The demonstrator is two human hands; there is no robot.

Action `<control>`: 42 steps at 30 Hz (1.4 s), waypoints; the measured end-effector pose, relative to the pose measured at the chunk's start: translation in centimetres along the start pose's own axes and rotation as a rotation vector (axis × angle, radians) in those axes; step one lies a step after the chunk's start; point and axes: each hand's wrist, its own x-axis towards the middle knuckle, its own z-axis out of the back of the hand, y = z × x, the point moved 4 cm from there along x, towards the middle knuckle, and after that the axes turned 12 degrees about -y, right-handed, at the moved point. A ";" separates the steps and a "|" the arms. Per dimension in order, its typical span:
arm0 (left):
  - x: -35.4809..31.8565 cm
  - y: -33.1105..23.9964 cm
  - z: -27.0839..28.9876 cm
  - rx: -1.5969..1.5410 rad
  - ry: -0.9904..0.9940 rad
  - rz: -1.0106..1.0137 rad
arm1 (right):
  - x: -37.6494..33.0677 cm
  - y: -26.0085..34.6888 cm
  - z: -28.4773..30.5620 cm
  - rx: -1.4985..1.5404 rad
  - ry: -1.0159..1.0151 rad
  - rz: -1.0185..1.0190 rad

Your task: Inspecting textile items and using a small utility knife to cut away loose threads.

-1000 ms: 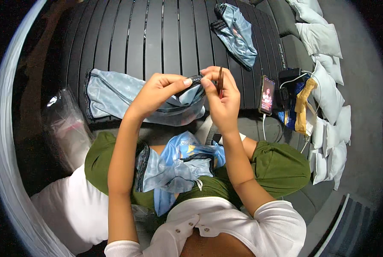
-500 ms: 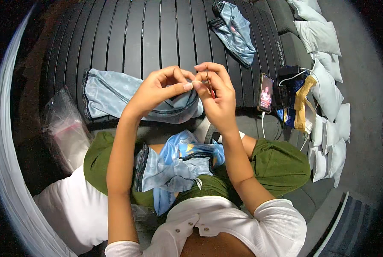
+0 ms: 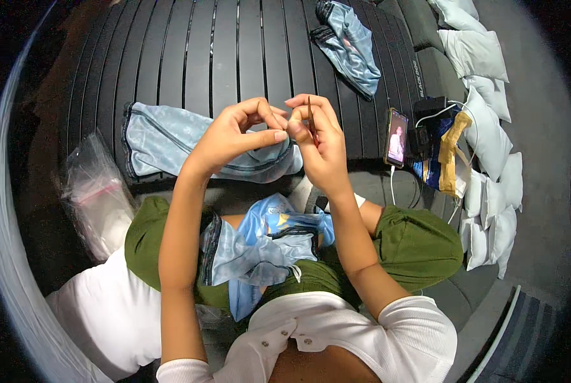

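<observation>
My left hand (image 3: 237, 131) and my right hand (image 3: 317, 143) are raised together above the near edge of a dark slatted table (image 3: 234, 57), fingertips almost touching. My right hand pinches a thin dark stick-like tool (image 3: 310, 118), held upright. My left hand's fingers are pinched close to it; what they hold is too small to tell. Under the hands a light blue cloth piece with dark trim (image 3: 170, 140) lies flat on the table. Another blue cloth (image 3: 266, 246) is bunched on my lap.
A second blue cloth (image 3: 349, 41) lies at the table's far right. A phone (image 3: 396, 137) leans at the right with cables and a yellow strip (image 3: 450, 153). White packets (image 3: 483, 127) line the right side. A clear plastic bag (image 3: 97, 198) sits at left.
Both hands have drawn slightly closer together and shifted a little left; the thin tool now stands more upright in my right hand.
</observation>
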 end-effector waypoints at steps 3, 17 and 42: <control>-0.2 0.5 0.2 -0.132 0.008 0.195 | 0.0 0.0 0.0 0.004 -0.004 0.002; -0.3 1.3 0.4 -0.249 -0.072 0.442 | -0.1 0.3 -0.4 0.123 0.025 -0.104; -0.2 0.3 0.4 -0.048 0.079 0.152 | -0.5 -1.5 0.0 0.369 0.033 -0.455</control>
